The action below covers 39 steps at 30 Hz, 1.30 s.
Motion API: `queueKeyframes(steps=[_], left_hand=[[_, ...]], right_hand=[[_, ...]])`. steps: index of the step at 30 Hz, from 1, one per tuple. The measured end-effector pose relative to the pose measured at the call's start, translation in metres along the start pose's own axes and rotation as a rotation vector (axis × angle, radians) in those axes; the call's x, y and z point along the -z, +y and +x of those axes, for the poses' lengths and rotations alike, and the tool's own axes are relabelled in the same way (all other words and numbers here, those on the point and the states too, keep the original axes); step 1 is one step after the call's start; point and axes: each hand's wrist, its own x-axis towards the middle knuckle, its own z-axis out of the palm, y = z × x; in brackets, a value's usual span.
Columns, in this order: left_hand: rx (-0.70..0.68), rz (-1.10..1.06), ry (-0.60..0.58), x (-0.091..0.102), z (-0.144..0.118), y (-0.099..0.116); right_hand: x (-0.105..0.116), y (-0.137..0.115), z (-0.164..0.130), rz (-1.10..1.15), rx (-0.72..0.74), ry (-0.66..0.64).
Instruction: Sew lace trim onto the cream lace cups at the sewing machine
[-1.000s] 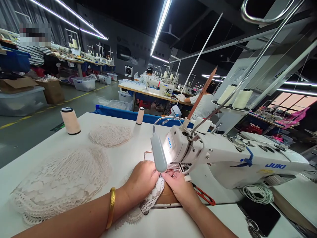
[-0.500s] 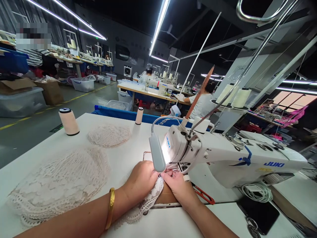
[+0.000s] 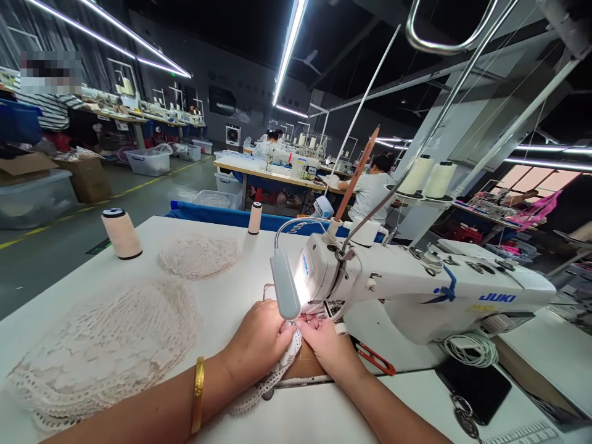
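Far left of the sewing machine [image 3: 416, 290], a large heap of lace pieces [image 3: 102, 351] on the white table [image 3: 240, 290], with a smaller lace stack [image 3: 198, 256] and a big thread cone [image 3: 121, 233] beyond it and a slim spool [image 3: 254, 217] nearer the machine's back edge. Closer in, left hand [image 3: 256, 345], gold bangle [image 3: 198, 394] on its wrist, fingers curled down and pressing the lace strip [image 3: 282, 364] flat just in front of the machine's head. Right hand [image 3: 329, 346] immediately beside it, fingertips pinched on the same lace, right under the lamp [image 3: 284, 293] and apparently touching the presser foot area; needle itself hidden behind lamp and fingers. Likely hazards: fingertips so near the needle risk a prick if the lace feeds faster than expected; open lace mesh prone to snagging, bunching or skewing the seam if the two hands press unevenly. Right of the hands, red thread snips [image 3: 375, 361] lying close to the forearm, liable to be knocked off. Further right, a coiled white cord [image 3: 469, 348] and a dark phone [image 3: 476, 385], well clear of the lace.
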Motion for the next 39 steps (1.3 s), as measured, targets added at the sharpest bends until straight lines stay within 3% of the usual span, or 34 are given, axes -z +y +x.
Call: queueKeyframes(steps=[9,13,17,20,26,29,33,36,39], left_hand=[[-0.154,0.062,-0.013,0.011,-0.005,0.003],[-0.205,0.128,-0.079,0.009,-0.012,0.004],[-0.206,0.165,-0.166,-0.001,-0.018,-0.001],[-0.168,0.188,-0.192,-0.004,-0.019,-0.001],[-0.136,0.228,-0.259,0.01,-0.012,0.013],[-0.137,0.231,-0.286,0.019,-0.011,0.022],[-0.134,0.213,-0.288,0.019,-0.018,0.026],[-0.153,0.204,-0.246,0.013,-0.029,0.023],[-0.164,0.207,-0.242,0.01,-0.038,0.02]], right_hand=[[0.011,-0.008,-0.004,-0.045,0.025,-0.063],[0.049,-0.016,-0.008,-0.046,0.08,-0.125],[0.094,-0.016,-0.006,-0.153,0.131,-0.267],[0.108,-0.009,-0.002,-0.272,0.141,-0.21],[0.107,0.004,0.002,-0.648,0.409,0.084],[0.106,0.007,0.001,-0.707,0.449,0.125],[0.091,0.006,-0.012,-0.694,0.59,0.091],[0.072,0.003,-0.027,-0.647,0.696,-0.074],[0.058,0.002,-0.037,-0.638,0.766,-0.155]])
